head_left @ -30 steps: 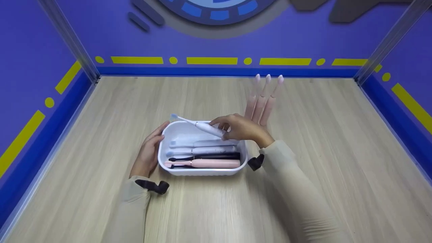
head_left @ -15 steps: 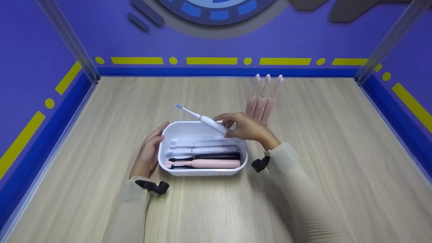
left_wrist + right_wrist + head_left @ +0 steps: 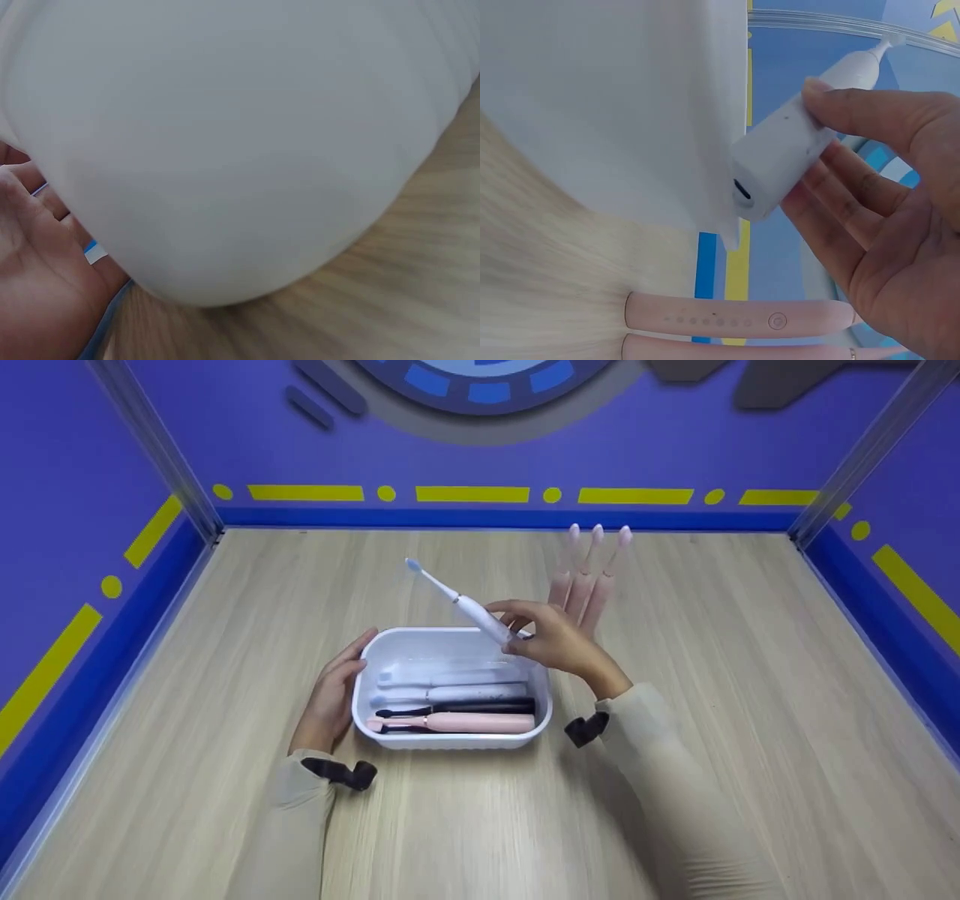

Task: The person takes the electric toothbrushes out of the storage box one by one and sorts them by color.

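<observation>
My right hand (image 3: 566,641) pinches a white electric toothbrush (image 3: 480,619) by the lower handle, thumb against fingers. Its blue-tipped head points up and to the far left, above the back rim of a white plastic basket (image 3: 450,741). In the right wrist view, the handle's base (image 3: 757,187) is beside the basket wall. My left hand (image 3: 330,697) rests along the basket's left side, its fingers touching the outer wall near the back corner. Inside lie a pink toothbrush (image 3: 480,724), a black toothbrush (image 3: 487,706), a white toothbrush (image 3: 476,693) and a pale translucent piece (image 3: 450,676).
Three pink electric toothbrushes (image 3: 581,592) lie side by side on the wooden table (image 3: 465,817), behind my right hand, heads pointing to the back. Blue panels (image 3: 480,457) wall in the table at the back and both sides.
My right hand has lifted the white toothbrush up and away from the basket, tilting its head farther up and back. My left hand and the basket have stayed in place.
</observation>
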Demonstrator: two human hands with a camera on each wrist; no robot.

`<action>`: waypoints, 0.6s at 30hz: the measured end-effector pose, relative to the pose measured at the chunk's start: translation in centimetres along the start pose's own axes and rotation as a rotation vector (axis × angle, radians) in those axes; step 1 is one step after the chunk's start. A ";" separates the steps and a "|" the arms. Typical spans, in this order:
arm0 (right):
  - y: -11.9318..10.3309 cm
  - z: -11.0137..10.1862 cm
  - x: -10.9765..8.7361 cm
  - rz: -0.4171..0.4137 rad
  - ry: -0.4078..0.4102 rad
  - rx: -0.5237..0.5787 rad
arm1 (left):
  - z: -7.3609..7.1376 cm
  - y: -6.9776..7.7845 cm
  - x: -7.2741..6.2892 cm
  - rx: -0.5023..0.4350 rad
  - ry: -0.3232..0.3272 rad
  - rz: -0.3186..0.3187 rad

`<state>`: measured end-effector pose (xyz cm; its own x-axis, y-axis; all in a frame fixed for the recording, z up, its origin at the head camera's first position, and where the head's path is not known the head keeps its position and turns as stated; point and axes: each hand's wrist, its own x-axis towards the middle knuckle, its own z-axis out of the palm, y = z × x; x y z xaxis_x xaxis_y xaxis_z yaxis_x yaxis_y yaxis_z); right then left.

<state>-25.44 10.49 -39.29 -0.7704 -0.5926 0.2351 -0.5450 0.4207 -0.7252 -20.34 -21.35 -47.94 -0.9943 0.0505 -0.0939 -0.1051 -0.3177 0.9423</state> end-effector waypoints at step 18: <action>0.5 -0.3 -0.9 0.017 0.207 0.065 | 0.1 0.1 -0.1 -0.009 0.002 -0.002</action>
<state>-25.14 11.48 -39.66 -0.8347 -0.4289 0.3455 -0.5137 0.3801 -0.7691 -20.28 -21.30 -47.81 -0.9942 0.0489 -0.0961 -0.1068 -0.3259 0.9393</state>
